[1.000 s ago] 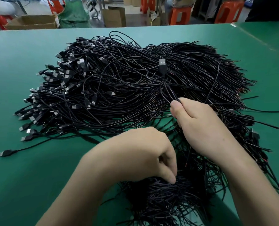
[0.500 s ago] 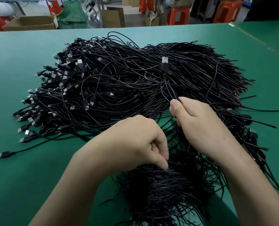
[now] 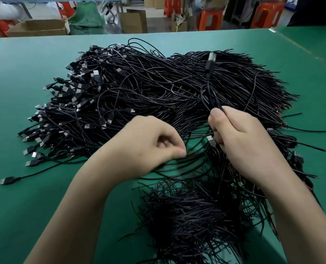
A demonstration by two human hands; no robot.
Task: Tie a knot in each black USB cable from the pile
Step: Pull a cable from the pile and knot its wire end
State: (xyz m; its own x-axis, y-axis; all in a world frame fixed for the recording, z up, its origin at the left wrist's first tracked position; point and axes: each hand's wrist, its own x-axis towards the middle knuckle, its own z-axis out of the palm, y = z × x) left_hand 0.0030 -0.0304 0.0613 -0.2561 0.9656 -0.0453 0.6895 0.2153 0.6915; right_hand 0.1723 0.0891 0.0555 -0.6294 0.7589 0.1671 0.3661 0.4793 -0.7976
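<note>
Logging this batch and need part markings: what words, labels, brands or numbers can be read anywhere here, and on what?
No text can be read.
The raised plug on the cable in the right hand: blurred, no marking shows.
Plugs in the pile: too small to tell.
The boxes behind the table: no print shows.

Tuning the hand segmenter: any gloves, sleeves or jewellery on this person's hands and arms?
None visible. Left hand and right hand are bare: no gloves, rings, watch or wristband. Left forearm and right forearm are bare to the frame's edge, with no sleeve in view.
</note>
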